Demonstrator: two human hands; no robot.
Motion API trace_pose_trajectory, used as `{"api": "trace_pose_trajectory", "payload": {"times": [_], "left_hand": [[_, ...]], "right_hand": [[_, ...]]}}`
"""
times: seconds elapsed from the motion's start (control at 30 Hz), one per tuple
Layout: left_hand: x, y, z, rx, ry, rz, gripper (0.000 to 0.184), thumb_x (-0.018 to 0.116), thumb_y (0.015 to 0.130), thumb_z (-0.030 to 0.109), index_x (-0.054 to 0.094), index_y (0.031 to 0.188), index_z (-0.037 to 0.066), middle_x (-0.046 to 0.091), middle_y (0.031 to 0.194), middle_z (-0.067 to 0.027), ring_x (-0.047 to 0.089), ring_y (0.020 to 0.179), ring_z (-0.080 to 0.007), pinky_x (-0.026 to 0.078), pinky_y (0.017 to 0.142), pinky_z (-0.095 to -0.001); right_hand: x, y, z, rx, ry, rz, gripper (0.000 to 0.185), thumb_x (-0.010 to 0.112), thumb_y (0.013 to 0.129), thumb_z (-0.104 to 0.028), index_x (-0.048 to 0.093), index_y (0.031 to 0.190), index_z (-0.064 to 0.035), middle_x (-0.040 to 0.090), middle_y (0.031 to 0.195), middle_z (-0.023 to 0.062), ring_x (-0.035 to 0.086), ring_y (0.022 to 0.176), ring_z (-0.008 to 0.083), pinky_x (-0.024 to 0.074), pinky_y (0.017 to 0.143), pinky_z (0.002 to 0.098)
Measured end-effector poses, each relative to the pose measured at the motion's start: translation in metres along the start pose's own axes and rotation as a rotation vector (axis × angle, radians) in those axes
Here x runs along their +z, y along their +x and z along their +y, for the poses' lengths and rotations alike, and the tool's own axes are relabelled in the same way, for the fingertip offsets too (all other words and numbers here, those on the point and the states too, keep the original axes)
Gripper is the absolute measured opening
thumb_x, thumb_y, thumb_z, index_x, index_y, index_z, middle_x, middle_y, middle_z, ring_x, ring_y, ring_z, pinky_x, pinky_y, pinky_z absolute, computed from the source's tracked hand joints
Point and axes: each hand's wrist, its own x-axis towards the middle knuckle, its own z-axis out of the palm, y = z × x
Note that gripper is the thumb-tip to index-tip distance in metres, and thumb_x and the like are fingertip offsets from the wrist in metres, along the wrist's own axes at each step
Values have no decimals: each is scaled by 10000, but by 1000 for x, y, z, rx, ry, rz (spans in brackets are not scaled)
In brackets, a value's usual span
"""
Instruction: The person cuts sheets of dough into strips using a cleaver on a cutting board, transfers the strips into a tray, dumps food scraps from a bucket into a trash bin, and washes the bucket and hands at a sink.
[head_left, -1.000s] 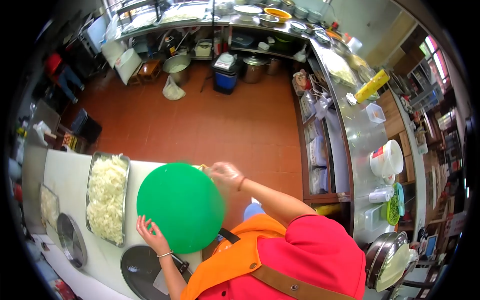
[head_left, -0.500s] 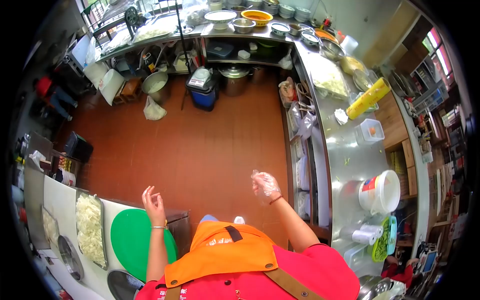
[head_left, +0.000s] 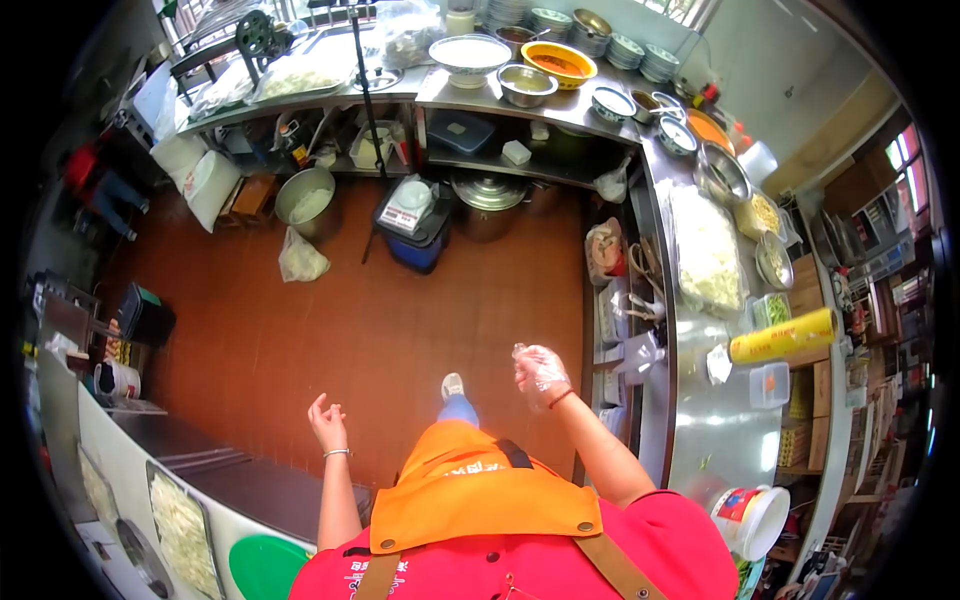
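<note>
My left hand [head_left: 328, 422] is bare, with a bracelet at the wrist. It is held out over the floor with its fingers loosely apart and nothing in them. My right hand [head_left: 543, 372], in a clear plastic glove [head_left: 551, 383], has its fingers curled closed in front of me. No object shows in it. A red cord circles that wrist. Both hands are in the air, apart from any surface. Nearest the right hand is the shelving under the steel counter [head_left: 700, 420]. The white counter [head_left: 110, 440] lies to the left.
Red tiled floor [head_left: 300, 340] stretches ahead. A lidded bin [head_left: 412, 225], a big pot [head_left: 488, 190] and a plastic bag [head_left: 301, 257] stand across it. On the right counter are a tray of pale shreds [head_left: 706, 250], a yellow roll [head_left: 783, 337] and a white bucket [head_left: 752, 518].
I have moved forward across the floor: the far counter is nearer, and the green lid and white bucket have slid back towards me. A shoe now shows ahead. Both hands stay similarly posed.
</note>
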Motion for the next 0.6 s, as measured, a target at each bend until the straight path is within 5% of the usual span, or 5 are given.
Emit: {"api": "trace_pose_trajectory", "payload": {"times": [0.27,0.3,0.4,0.53,0.6], "left_hand": [[138,119,104,-39,38,-106,331,541,943,-8,532,1274,9,389,1313,-93,653,907,-149,594,713,-254],[153,131,113,-38,56,-109,332,541,944,-7,532,1275,12,389,1314,-92,653,908,-149,593,713,-254],[185,163,117,-85,80,-72,337,544,944,-6,532,1280,20,390,1315,-88,652,912,-150,591,719,-254],[211,157,115,-279,71,123,339,540,962,7,527,1298,48,397,1325,-72,648,935,-159,579,734,-258],[224,131,102,-411,37,244,344,541,964,5,522,1302,65,410,1310,-35,646,930,-143,573,721,-246]], "right_hand": [[-8,175,-169,16,18,23,137,632,912,-150,541,821,-103,575,695,36,583,552,155,464,441,289],[-18,211,-180,21,21,-31,126,649,922,-105,532,967,-104,574,801,48,588,590,165,490,473,291],[-32,324,-217,-42,-39,-124,139,653,925,-112,547,1013,-92,577,871,39,603,662,154,515,523,290],[-33,517,-257,-150,-286,-178,267,682,888,-98,577,1124,-29,601,990,49,603,846,120,539,637,287],[-34,624,-259,-467,-817,-25,329,672,874,-164,606,1155,-5,659,1066,134,645,956,213,548,751,355]]}}
